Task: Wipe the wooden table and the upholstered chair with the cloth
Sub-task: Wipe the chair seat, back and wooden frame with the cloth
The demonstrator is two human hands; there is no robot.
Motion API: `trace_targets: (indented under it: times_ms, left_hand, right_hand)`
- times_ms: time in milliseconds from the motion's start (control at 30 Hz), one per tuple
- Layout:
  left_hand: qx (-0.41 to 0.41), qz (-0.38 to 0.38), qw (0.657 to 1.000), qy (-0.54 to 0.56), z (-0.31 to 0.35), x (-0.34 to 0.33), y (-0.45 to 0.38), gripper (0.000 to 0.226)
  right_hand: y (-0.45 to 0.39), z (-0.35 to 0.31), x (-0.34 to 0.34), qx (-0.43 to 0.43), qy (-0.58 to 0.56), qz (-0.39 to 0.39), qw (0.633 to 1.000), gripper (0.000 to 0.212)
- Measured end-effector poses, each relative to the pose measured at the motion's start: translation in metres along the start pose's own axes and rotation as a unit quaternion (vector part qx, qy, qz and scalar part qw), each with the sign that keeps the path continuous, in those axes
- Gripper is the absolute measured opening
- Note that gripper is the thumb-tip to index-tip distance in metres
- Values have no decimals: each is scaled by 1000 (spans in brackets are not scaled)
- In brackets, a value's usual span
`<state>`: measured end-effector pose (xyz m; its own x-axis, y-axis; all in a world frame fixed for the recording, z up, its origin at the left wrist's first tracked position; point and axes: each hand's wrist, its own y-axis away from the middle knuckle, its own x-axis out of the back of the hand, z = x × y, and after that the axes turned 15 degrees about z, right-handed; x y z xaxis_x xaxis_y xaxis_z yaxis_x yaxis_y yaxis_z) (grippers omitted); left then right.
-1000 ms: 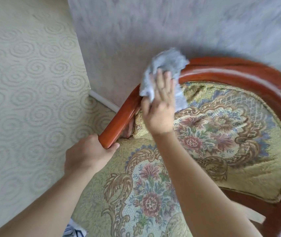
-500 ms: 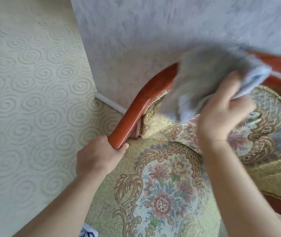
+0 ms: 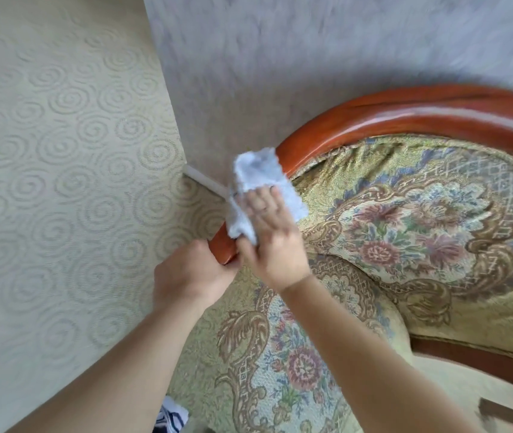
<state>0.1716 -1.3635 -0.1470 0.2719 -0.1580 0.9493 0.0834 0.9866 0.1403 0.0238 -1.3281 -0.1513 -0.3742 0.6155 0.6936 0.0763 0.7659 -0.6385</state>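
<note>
1. Grey cloth [image 3: 258, 179] lies over the chair [image 3: 405, 232] frame's lower end, pressed flat under the right hand [image 3: 275, 242].
2. Left hand [image 3: 191, 273] grips the frame's tip just below.

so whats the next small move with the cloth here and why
Probably slide the cloth down the wooden rail toward its near end. The right hand presses it flat over the rail just above that end, which the left hand grips, steadying the chair.
</note>
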Motion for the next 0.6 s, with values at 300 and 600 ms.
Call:
trace_targets:
  times_ms: [300, 600]
  left_hand:
    - [-18, 16, 1000, 20, -4, -1, 4, 49]
    - [-19, 12, 999, 22, -3, -2, 3, 52]
  right_hand:
    - [-49, -2, 70, -257, -106, 294, 915, 29]
    - [-70, 70, 55, -89, 210, 133, 965, 54]
